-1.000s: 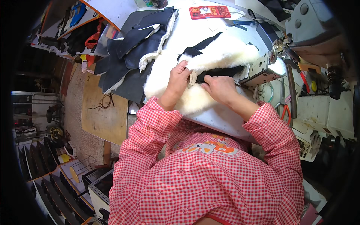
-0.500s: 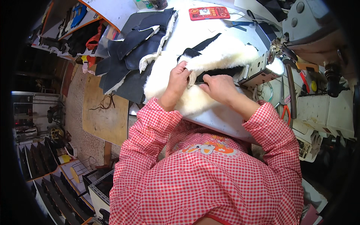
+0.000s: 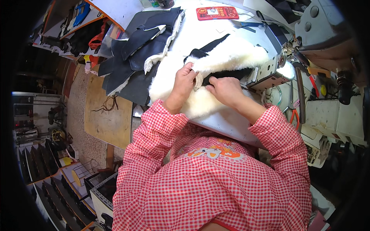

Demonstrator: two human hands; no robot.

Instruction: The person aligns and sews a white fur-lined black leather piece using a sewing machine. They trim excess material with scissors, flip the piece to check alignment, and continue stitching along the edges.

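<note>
Two hands work one fleece-lined black piece (image 3: 231, 57) lying on the white table (image 3: 227, 123) beside one sewing machine (image 3: 323, 34). The left hand (image 3: 184, 82) pinches its woolly edge between thumb and fingers; the right hand (image 3: 225, 90) presses down on it, fingers curled together. One stack of dark lined pieces (image 3: 142, 50) lies left, one red packet (image 3: 217, 13) beyond

Over the last second little has shifted. The left hand (image 3: 185, 82) has slid slightly up along the folded edge of the white fleece piece (image 3: 216, 77), its fingers now pinching the rim. The right hand (image 3: 225, 88) has eased a touch toward the sewing machine (image 3: 269, 73), pressing the black strip flatter.
</note>
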